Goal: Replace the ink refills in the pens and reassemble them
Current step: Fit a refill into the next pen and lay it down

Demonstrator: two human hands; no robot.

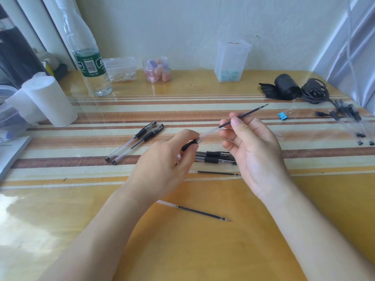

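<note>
My left hand [172,157] grips a pen barrel [189,145] by its black rubber grip. My right hand [249,147] pinches a black ink refill [246,114] between thumb and fingers; its clear rear end meets the barrel's open mouth and its tip points up to the right. Two assembled capped pens [135,141] lie side by side at left. More pens [215,158] lie partly hidden under my hands. One loose refill [218,173] lies just below them, and another loose refill [194,210] lies near my left wrist.
At the back stand a water bottle [87,55], a pastel-filled jar [157,69] and clear boxes [232,59]. White rolls [50,100] sit at left. A black strap and cable [294,89], a blue binder clip [283,115] and several pens [353,120] lie at right.
</note>
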